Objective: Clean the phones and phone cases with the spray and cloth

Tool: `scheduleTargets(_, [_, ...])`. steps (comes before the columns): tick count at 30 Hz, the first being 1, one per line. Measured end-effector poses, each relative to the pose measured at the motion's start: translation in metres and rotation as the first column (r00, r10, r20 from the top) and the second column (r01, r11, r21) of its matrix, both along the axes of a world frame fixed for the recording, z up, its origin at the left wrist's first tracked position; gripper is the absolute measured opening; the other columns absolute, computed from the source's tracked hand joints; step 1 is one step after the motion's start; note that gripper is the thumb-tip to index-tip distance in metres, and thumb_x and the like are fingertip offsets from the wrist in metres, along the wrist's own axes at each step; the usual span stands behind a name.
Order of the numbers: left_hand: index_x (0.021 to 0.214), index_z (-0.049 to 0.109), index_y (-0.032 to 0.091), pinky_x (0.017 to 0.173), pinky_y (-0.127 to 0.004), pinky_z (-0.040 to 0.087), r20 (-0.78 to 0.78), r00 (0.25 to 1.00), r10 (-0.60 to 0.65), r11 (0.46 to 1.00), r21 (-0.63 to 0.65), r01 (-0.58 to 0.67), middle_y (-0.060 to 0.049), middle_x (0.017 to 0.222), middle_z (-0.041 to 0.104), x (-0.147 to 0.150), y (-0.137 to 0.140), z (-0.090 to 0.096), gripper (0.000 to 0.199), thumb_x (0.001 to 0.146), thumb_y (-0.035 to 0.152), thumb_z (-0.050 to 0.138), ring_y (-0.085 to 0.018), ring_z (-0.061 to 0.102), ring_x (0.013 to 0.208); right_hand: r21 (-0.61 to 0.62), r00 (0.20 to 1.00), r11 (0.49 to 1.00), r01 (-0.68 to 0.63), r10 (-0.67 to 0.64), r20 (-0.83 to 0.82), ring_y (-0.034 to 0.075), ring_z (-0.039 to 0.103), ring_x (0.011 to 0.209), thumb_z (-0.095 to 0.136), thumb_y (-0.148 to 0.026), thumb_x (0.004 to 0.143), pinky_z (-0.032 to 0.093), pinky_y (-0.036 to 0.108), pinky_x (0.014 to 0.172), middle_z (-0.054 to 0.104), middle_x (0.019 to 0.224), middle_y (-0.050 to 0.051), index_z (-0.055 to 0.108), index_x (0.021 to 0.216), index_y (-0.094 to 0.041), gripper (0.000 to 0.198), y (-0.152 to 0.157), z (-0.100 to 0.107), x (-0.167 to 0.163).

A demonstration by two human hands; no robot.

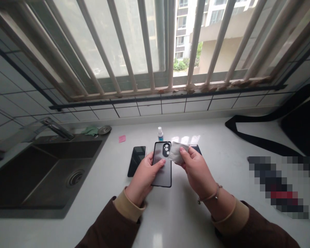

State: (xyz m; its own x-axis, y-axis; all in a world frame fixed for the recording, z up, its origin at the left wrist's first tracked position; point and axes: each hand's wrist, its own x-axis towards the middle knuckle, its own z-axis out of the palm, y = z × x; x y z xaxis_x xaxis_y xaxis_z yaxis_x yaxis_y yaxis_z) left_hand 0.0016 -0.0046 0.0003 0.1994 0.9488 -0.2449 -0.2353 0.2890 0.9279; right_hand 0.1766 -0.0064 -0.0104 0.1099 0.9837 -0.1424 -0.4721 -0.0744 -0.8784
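Observation:
Raised over the white counter is a phone case [162, 177] with a black rim, a see-through back and camera cut-outs at its upper right. My left hand [146, 174] grips its left side, thumb across the back. A folded whitish wipe or tissue [176, 151] is pinched in my right hand [196, 168], close to the case's right edge. Left of the case lies a dark phone [136, 160], partly behind my left hand. Another dark flat thing [196, 148] shows behind my right hand, mostly hidden. A small white-capped bottle [160, 133] stands just beyond the case.
At the left is a dark sink [54, 172] with a faucet [58, 128]; a green cloth [90, 131] and a round metal strainer [104, 130] sit by its rim. A pink note [122, 138] lies on the counter [93, 206]. A black strap [248, 132] and a pixelated item [279, 186] are at right.

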Motion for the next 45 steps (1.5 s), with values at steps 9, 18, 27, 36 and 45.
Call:
scheduleTargets(9, [0.137, 0.060, 0.012, 0.101, -0.047, 0.061, 0.311, 0.950, 0.022, 0.985, -0.171, 0.033, -0.019, 0.119, 0.078, 0.003, -0.006, 0.011, 0.049, 0.089, 0.007, 0.064, -0.031, 0.078, 0.109, 0.366, 0.751, 0.931, 0.009, -0.248, 0.612, 0.027, 0.076, 0.101, 0.066, -0.040, 0.103, 0.060, 0.046, 0.097, 0.082, 0.110, 0.010, 0.080, 0.119, -0.021, 0.029, -0.008, 0.012, 0.015])
scheduleTargets(18, [0.141, 0.065, 0.013, 0.113, -0.047, 0.053, 0.500, 0.859, -0.108, 0.951, -0.201, 0.236, -0.018, 0.132, 0.074, 0.008, -0.009, 0.010, 0.053, 0.109, 0.052, 0.048, -0.031, 0.068, 0.130, 0.593, 0.243, 0.632, -0.498, -0.555, 0.796, 0.029, 0.070, 0.127, 0.056, -0.012, 0.105, 0.045, 0.062, 0.120, 0.077, 0.133, 0.009, 0.072, 0.133, -0.024, 0.035, -0.012, 0.002, 0.008])
scheduleTargets(27, [0.128, 0.072, 0.006, 0.105, -0.039, 0.057, 0.442, 0.895, -0.049, 0.960, -0.226, 0.164, -0.019, 0.114, 0.078, 0.008, -0.006, 0.004, 0.060, 0.109, 0.057, 0.045, -0.029, 0.073, 0.117, 0.540, 0.232, 0.593, -0.597, -0.517, 0.824, 0.022, 0.071, 0.102, 0.049, -0.007, 0.105, 0.052, 0.053, 0.114, 0.076, 0.111, 0.009, 0.072, 0.125, -0.020, 0.033, -0.014, 0.008, 0.003])
scheduleTargets(36, [0.113, 0.075, 0.010, 0.085, -0.039, 0.062, 0.365, 0.931, -0.017, 0.951, -0.282, 0.128, -0.017, 0.099, 0.079, 0.004, -0.003, 0.004, 0.067, 0.106, 0.067, 0.041, -0.025, 0.077, 0.084, 0.570, 0.488, 0.679, -0.462, -0.342, 0.803, 0.021, 0.071, 0.093, 0.052, -0.014, 0.105, 0.060, 0.035, 0.083, 0.075, 0.105, 0.009, 0.073, 0.120, -0.022, 0.027, -0.020, 0.010, 0.002])
scheduleTargets(45, [0.104, 0.079, 0.008, 0.078, -0.037, 0.062, 0.253, 0.921, -0.295, 0.845, -0.381, 0.375, -0.020, 0.086, 0.079, 0.003, -0.016, 0.005, 0.074, 0.103, 0.072, 0.041, -0.027, 0.077, 0.076, 0.527, 0.191, 0.775, -0.349, -0.491, 0.850, 0.028, 0.071, 0.099, 0.051, -0.011, 0.102, 0.059, 0.043, 0.089, 0.076, 0.107, 0.013, 0.073, 0.125, -0.018, 0.032, -0.009, 0.003, 0.012])
